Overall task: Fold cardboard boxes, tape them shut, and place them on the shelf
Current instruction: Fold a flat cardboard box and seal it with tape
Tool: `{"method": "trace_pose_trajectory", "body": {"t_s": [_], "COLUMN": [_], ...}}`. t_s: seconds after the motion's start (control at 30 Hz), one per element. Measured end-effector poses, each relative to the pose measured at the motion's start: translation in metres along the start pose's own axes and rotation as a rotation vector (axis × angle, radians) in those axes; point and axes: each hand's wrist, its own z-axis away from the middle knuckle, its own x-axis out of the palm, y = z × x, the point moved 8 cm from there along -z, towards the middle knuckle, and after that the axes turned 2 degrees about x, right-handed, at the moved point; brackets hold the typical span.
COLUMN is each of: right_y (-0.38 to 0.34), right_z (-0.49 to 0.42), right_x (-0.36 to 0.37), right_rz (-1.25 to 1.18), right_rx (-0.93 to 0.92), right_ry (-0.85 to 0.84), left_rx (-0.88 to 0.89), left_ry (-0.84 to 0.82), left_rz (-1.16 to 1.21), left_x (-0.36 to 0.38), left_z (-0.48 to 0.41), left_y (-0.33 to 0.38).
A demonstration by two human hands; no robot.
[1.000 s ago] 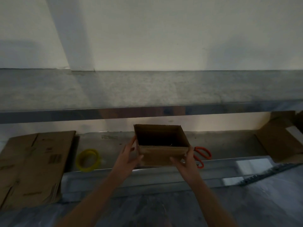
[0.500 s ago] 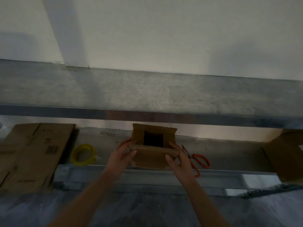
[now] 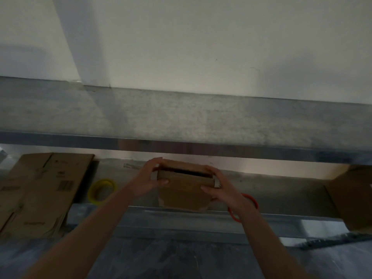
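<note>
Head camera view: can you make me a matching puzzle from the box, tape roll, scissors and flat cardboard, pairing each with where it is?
1. small box
2. yellow tape roll
3. orange scissors
4. flat cardboard

A. gripped by the left hand and right hand
B. far left on the lower shelf
C. partly hidden behind the right wrist
D. between the flat cardboard and the left arm

Pairs: 1-A, 2-D, 3-C, 4-B.

Right hand (image 3: 223,188) hides most of the orange scissors (image 3: 231,215)

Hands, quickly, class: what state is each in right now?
Left hand: curled round the cardboard box's left end.
Right hand: gripping the cardboard box's right end.
</note>
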Motion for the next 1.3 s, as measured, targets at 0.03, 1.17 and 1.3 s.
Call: {"method": "trace_pose_trajectory", "body": {"t_s": [0.03,1.17,1.3], "right_y": [0.003,-0.013,-0.044], "right_z": [0.001,0.013,0.019], "right_x": [0.002,0.046,0.079], "right_rz": [-0.003,0.999,1.107], "right_rx": [0.0,-0.25,-0.389], "right_ry": [0.009,0.319,0.347], "left_rx": [0.017,0.177,0.202], "left_ry": [0.01,0.018,-0.015], "left_rz": [-0.013,-0.983,-1.039], "left_x": [0.0,0.012,0.007], "left_z": [0.003,0.033,0.043], "left_y": [-0.004,-0.028,-0.026]}}
